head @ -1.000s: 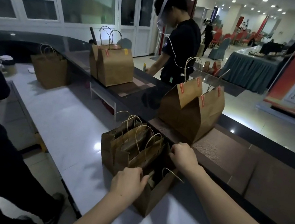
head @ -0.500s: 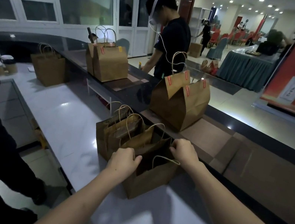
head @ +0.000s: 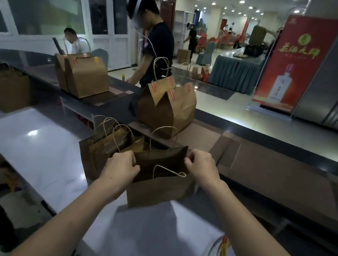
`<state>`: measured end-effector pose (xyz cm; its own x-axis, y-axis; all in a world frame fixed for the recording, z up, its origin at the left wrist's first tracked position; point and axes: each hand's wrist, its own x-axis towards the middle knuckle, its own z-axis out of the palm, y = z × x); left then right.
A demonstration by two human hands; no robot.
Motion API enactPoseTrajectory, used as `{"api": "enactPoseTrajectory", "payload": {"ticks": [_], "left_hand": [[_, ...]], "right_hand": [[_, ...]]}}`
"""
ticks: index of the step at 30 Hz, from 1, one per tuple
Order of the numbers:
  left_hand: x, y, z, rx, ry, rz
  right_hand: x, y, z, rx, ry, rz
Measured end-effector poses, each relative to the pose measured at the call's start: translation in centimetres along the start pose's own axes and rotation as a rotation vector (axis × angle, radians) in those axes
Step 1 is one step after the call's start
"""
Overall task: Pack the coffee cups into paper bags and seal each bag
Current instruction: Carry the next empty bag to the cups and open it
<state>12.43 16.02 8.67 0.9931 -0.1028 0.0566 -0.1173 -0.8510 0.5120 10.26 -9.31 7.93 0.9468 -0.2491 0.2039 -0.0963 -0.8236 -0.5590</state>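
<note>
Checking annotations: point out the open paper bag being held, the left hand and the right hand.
open paper bag (head: 159,193), head view, front panel under the handle.
left hand (head: 120,166), head view, back of the hand.
right hand (head: 200,166), head view, back of the hand.

Four sealed brown paper bags with red stickers; at least four open brown paper bags; one red standing banner.

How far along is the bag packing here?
Done: sealed bags with red stickers stand on the raised counter. In hand: the left hand and right hand grip the top edges of an open bag; its contents are hidden. Left: sealing it, plus the unsealed bags beside it.
</note>
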Motion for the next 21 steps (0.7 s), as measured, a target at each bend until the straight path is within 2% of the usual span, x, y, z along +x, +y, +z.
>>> {"api": "enactPoseTrajectory", "payload": {"ticks": [11, 21], "left_hand": [[-6.6, 3.3, -0.9, -0.011, 0.007, 0.273], [-16.8, 7.2, 0.5, -0.05, -0.07, 0.519]], "right_hand": [[-13.7, 0.6, -6.1, 0.019, 0.186, 0.159], [-29.6, 2.2, -11.2, -0.08, 0.353, 0.446]]}}
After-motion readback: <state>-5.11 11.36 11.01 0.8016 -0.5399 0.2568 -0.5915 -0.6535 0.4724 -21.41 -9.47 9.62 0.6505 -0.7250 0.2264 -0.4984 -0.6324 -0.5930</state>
